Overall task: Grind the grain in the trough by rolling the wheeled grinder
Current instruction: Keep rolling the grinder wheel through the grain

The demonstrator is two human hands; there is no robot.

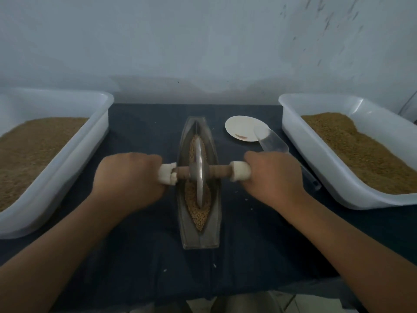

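Note:
A long boat-shaped metal trough (215,227) lies lengthwise on the dark cloth in the middle of the table. Tan grain (199,216) fills its groove. The wheeled grinder's metal disc (199,175) stands upright in the groove, about midway along it, on a brown axle with white-wrapped handles. My left hand (126,179) grips the left handle (167,176). My right hand (274,177) grips the right handle (240,171).
A white tub (99,123) of brown grain stands at the left, another white tub (300,136) at the right. A small white plate (241,129) and a clear plastic scoop (274,143) lie behind my right hand. Stray grains dot the dark cloth (140,256).

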